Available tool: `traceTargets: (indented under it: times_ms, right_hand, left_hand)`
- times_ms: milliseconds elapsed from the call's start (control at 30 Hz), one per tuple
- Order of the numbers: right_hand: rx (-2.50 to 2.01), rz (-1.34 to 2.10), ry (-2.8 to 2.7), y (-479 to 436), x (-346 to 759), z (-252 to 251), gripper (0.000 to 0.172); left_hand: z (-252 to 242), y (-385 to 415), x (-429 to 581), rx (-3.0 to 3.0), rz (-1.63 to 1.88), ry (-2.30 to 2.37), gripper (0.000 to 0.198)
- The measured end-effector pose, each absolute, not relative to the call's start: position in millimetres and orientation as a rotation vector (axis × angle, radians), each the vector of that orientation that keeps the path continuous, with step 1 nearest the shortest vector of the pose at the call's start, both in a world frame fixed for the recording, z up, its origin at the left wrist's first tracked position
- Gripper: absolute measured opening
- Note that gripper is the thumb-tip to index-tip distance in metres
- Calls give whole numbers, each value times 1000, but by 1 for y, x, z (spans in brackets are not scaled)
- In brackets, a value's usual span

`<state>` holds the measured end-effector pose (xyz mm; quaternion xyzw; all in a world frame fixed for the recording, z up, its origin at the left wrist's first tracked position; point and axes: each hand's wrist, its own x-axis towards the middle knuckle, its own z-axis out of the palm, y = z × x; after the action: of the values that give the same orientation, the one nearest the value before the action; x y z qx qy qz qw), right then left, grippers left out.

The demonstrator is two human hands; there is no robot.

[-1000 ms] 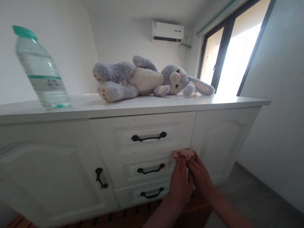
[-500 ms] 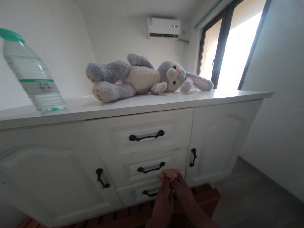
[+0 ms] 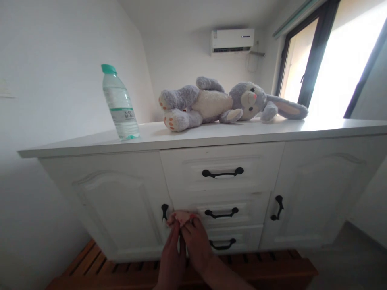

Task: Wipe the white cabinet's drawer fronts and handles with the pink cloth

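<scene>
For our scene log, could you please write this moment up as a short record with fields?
left hand: fingers pinching a pink cloth
right hand: fingers pinching the same cloth
cloth position: against the front of a white cabinet, beside a black door handle
cabinet top: plastic water bottle with green cap, upright; grey plush rabbit lying down
beyond: wall-mounted air conditioner, bright window
</scene>
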<state>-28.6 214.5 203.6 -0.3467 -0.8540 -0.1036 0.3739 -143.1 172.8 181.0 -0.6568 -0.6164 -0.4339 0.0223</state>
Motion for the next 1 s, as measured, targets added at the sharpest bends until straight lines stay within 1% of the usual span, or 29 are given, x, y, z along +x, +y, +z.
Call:
traceTargets:
  times_ms: [67, 133, 233, 400, 500, 600, 733, 867, 1000]
  right_hand:
    - [-855, -198, -2107, 207, -22, 244, 42]
    - [-884, -138, -2073, 201, -10, 272, 45]
    - [-973, -215, -2119, 203, 16, 280, 45]
    - [-1040, -384, -2256, 224, 73, 261, 42]
    - [-1157, -437, -2219, 225, 115, 261, 41]
    - [-1276, -467, -2172, 218, 163, 261, 42]
    - [-1346, -480, -2109, 212, 213, 244, 37]
    - [-1305, -475, -2121, 209, 224, 200, 41]
    - [-1278, -486, -2095, 208, 202, 157, 47]
  left_hand:
    - [217, 173, -139, -1953, -1435, -1746, 56]
    - [241, 175, -132, -1932, -1476, -1625, 59]
    - [247, 182, -113, -2009, -1428, -1533, 57]
    - [225, 202, -60, -2110, -1407, -1496, 43]
    - [229, 210, -18, -2278, -1369, -1495, 43]
    - [243, 216, 29, -2478, -1250, -1502, 45]
    - [245, 226, 80, -2681, -1158, -1381, 49]
    - [208, 231, 89, -2754, -1118, -1263, 48]
    - [168, 227, 58, -2729, -1002, -1298, 57]
